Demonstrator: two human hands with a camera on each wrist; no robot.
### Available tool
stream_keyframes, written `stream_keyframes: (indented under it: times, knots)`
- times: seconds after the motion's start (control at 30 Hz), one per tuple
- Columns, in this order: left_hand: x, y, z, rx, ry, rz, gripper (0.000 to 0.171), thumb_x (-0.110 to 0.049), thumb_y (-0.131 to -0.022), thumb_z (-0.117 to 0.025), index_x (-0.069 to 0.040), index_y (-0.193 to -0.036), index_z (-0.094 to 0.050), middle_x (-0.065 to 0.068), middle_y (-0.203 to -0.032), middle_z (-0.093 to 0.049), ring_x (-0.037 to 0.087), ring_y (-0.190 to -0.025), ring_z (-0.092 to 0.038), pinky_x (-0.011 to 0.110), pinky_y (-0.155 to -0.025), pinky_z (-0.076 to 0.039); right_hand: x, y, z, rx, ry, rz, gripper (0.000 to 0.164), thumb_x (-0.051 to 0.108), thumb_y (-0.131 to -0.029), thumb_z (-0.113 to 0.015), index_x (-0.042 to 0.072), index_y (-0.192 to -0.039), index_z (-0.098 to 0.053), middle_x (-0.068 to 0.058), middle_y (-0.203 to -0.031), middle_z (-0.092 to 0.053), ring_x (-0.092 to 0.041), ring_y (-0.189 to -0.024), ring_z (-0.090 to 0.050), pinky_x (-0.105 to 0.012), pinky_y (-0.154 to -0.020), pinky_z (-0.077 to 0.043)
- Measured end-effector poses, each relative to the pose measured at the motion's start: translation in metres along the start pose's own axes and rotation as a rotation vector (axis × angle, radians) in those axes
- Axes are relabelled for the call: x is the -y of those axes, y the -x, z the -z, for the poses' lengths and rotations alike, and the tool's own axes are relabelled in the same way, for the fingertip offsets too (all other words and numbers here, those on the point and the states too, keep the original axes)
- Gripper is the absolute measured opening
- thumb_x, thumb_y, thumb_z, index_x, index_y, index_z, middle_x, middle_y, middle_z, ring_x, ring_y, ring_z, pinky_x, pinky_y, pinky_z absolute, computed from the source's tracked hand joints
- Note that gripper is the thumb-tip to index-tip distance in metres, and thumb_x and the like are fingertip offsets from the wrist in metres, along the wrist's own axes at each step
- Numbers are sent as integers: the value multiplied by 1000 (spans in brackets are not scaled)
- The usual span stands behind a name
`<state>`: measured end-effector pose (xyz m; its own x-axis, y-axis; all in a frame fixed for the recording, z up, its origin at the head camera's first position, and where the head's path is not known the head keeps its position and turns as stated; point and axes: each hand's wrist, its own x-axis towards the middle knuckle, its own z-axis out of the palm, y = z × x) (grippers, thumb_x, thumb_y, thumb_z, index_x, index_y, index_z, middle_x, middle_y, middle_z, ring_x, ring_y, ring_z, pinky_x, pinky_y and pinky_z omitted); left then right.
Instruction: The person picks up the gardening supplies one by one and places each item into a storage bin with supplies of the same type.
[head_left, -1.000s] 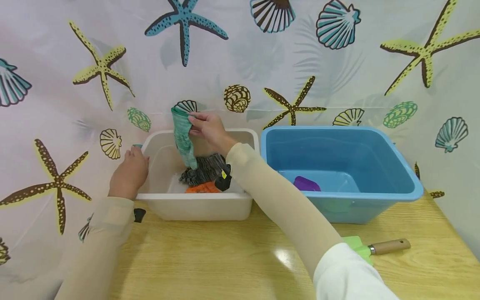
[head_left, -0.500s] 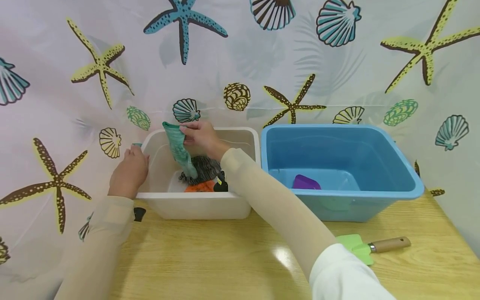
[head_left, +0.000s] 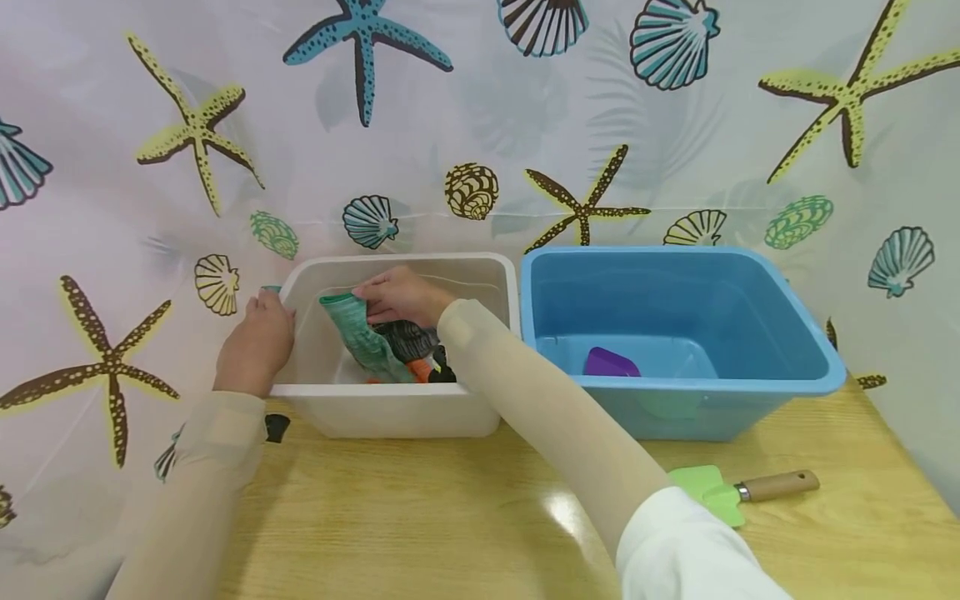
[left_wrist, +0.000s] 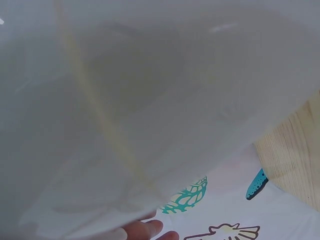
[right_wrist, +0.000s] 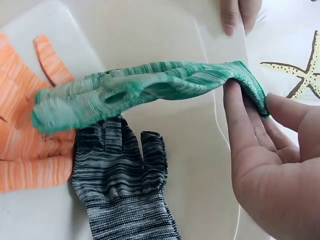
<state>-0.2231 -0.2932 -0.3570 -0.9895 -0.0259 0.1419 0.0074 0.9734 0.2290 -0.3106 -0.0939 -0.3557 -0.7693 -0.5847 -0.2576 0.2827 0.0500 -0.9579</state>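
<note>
Inside the white bin (head_left: pixel 390 417), pinching a green glove (head_left: pixel 363 339) by its cuff (right_wrist: pixel 252 84) with the right hand (head_left: pixel 405 297). Below that hand, showing a dark striped glove (right_wrist: pixel 127 182), then an orange glove (right_wrist: pixel 25 150) farther off. Leftward, gripping the bin's rim (head_left: pixel 375 389) with the left hand (head_left: pixel 257 346); rightward, showing a blue bin (head_left: pixel 682 408).

A pale plastic bin (left_wrist: pixel 135 85), blurred and close, spreads over most of the left wrist view, with small glints near its top and a faint yellowish streak slanting down its surface. Just past the bin's lower edge show some fingers of the left hand's grip (left_wrist: pixel 142 230), mostly cut off. Beside them, beyond that same edge, lies white cloth (left_wrist: pixel 225 205) printed with a green shell, a brown-outlined scallop and a blue starfish arm. A wood-grained bench (left_wrist: pixel 295 155) shows right of the bin.
</note>
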Motion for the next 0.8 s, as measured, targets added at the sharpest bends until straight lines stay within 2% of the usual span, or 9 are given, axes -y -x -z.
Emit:
stream_keyframes:
  times: [0.13,0.27,0.33,0.57,0.8]
  knots:
    - [0,0,1,23,-1,15,49,-16,-101,-32,24,-129,-21,46,-121,-36,55,-99,-51,63,-76,-44,-1,-1,0,17,21,-10,30,9,-94,-54,-7,-119,-58,-19,-105,-64,-28,-100,-62,-44,-93,-44]
    - [0,-1,1,34,-7,9,51,-15,-101,-32,25,-131,-18,47,-127,-31,57,-109,-43,65,-81,-41,-1,1,0,-1,33,-9,29,9,-94,-54,-8,-118,-58,-21,-106,-64,-30,-101,-61,-45,-93,-44]
    - [0,-1,0,33,-9,9,51,-15,-101,-32,25,-131,-18,47,-127,-31,57,-109,-43,65,-81,-41,-1,2,1,-21,49,-4,29,8,-95,-53,-8,-118,-58,-21,-107,-64,-30,-101,-61,-44,-92,-45]
    - [0,1,1,25,-2,4,50,-15,-101,-31,24,-130,-19,46,-119,-37,54,-93,-53,63,-74,-45,-3,2,2,-107,90,-25,26,5,-94,-54,-10,-114,-59,-24,-106,-63,-33,-99,-62,-41,-85,-50]
    - [-1,2,2,9,4,-2,48,-15,-101,-31,24,-126,-23,43,-110,-41,53,-87,-54,62,-71,-46,-2,3,3,-173,119,-10,25,2,-92,-55,-12,-112,-60,-23,-108,-62,-33,-97,-62,-42,-86,-49]
